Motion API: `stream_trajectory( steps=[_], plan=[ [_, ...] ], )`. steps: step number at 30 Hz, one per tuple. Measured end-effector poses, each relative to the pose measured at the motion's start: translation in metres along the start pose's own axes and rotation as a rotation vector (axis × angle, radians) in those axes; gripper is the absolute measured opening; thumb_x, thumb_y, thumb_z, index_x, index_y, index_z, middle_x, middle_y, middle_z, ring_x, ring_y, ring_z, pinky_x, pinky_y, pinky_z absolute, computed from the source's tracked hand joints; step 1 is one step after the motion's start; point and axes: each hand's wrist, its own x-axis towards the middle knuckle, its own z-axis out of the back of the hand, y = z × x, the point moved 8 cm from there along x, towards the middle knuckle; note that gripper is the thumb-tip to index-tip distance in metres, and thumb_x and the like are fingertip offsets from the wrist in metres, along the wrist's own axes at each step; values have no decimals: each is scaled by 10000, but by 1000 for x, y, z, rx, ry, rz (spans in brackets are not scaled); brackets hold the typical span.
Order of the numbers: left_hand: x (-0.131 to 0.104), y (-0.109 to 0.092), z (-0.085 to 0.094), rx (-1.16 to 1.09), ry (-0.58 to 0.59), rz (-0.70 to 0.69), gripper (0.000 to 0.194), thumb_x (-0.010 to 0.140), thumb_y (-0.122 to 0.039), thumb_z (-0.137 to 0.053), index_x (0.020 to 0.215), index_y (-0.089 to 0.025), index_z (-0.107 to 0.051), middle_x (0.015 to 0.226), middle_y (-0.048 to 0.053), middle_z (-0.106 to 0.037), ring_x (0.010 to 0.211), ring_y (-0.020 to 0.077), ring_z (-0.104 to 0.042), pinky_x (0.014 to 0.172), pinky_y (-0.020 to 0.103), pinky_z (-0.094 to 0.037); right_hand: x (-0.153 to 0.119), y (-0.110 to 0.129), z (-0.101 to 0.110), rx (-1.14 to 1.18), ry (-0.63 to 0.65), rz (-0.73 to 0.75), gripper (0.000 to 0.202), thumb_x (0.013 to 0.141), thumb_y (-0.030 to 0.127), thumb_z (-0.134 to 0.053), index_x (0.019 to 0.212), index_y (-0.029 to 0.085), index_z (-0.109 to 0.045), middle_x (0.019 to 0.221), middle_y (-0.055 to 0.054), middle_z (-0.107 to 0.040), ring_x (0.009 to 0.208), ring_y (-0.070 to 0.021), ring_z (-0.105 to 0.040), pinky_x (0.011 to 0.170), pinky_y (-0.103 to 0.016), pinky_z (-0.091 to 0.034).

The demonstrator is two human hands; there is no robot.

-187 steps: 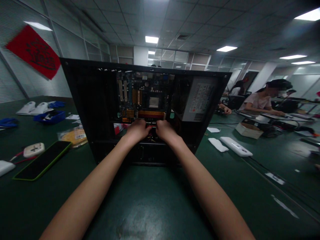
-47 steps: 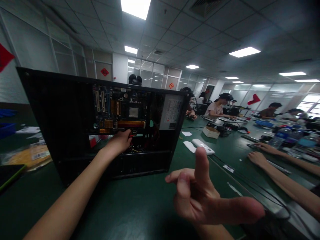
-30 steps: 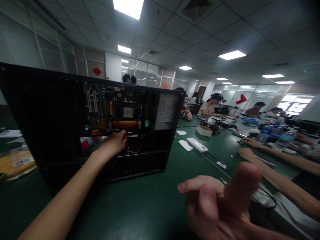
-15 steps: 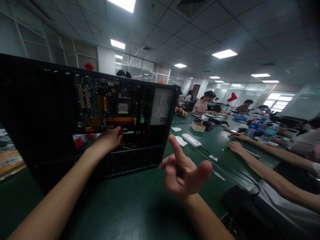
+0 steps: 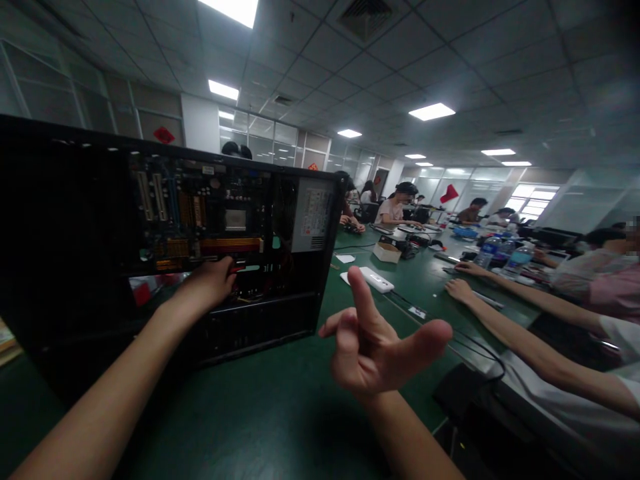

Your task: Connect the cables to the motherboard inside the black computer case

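An open black computer case (image 5: 240,333) stands on the green table, its inside facing me. In its upper part is a motherboard (image 5: 210,207), with a silver power supply (image 5: 313,213) at the right. My left hand (image 5: 210,283) reaches into the case just below the board; its fingers are closed near a red cable (image 5: 239,269), and what they grip is hard to make out. My right hand (image 5: 373,343) is raised in front of the table, right of the case, thumb and index finger stretched out, holding nothing.
Right of the case lie a white power strip (image 5: 377,280), a small open box (image 5: 387,252) and black cables. Another person's hands (image 5: 460,290) rest on the table at the right. Bottles (image 5: 490,250) stand behind, with seated people further back.
The view has turned slightly right, so the case and room appear further left. My right hand's thumb and index finger have spread further apart. My left hand stays inside the case.
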Motion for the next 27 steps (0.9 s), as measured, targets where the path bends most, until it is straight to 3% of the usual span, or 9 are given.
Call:
stream_trajectory(
  steps=[4, 8, 11, 14, 17, 20, 23, 27],
  plan=[
    [0, 1, -1, -12, 0, 1, 266, 925, -323, -454, 1112, -191, -589, 1036, 149, -700, 903, 293, -669, 715, 344, -471, 1, 4, 0, -15, 16, 6, 928, 883, -38, -398, 1541, 494, -17, 1538, -3, -399, 635, -57, -651, 477, -166, -573],
    [2, 2, -2, -23, -10, -2, 265, 916, -324, -463, 1105, -196, -599, 1015, 133, -700, 893, 278, -670, 726, 333, -474, 8, 6, 8, -48, -91, -12, 920, 874, -46, -389, 1549, 472, -38, 1532, 0, -414, 841, -91, -707, 455, -148, -555],
    [3, 3, -3, -22, -18, -7, 285, 915, -328, -452, 1112, -187, -601, 1026, 136, -700, 891, 281, -669, 730, 336, -478, 10, 3, 15, -169, -149, -59, 954, 872, 1, -435, 1546, 486, 36, 1552, -15, -384, 1084, -161, -674, 435, -147, -530],
    [5, 4, -4, -21, -21, -13, 294, 909, -330, -450, 1115, -190, -606, 1038, 135, -700, 903, 288, -667, 734, 341, -481, 9, -2, 16, -162, -132, -78, 1024, 868, 46, -511, 1516, 532, 116, 1597, -15, -290, 1158, -198, -639, 451, -169, -537],
    [7, 5, -5, -9, -25, -12, 292, 905, -329, -450, 1114, -204, -611, 1022, 119, -704, 916, 288, -668, 737, 337, -486, 6, -12, 12, -115, -92, -94, 1034, 880, 85, -541, 1512, 523, 151, 1608, -42, -263, 1081, -195, -674, 457, -188, -535],
    [8, 5, -5, 12, -14, -2, 288, 904, -332, -455, 1111, -206, -613, 1015, 111, -707, 921, 280, -670, 740, 331, -492, 4, -19, 11, -92, -129, -90, 910, 918, 77, -461, 1543, 494, 53, 1562, -61, -368, 826, -129, -705, 436, -188, -512],
    [7, 4, -4, 12, -7, 5, 283, 903, -334, -460, 1105, -210, -614, 1009, 105, -707, 922, 277, -671, 736, 331, -496, 2, -23, 8, -111, -122, -90, 870, 918, 56, -405, 1552, 479, 14, 1527, -63, -427, 569, -69, -606, 418, -187, -492],
    [6, 2, -2, 37, 13, 2, 280, 914, -341, -443, 1104, -207, -600, 1019, 112, -703, 923, 280, -674, 726, 328, -493, -5, -28, 2, -186, -52, -110, 906, 911, 62, -390, 1539, 461, 127, 1514, -86, -443, 485, -59, -515, 413, -189, -479]
  ],
)
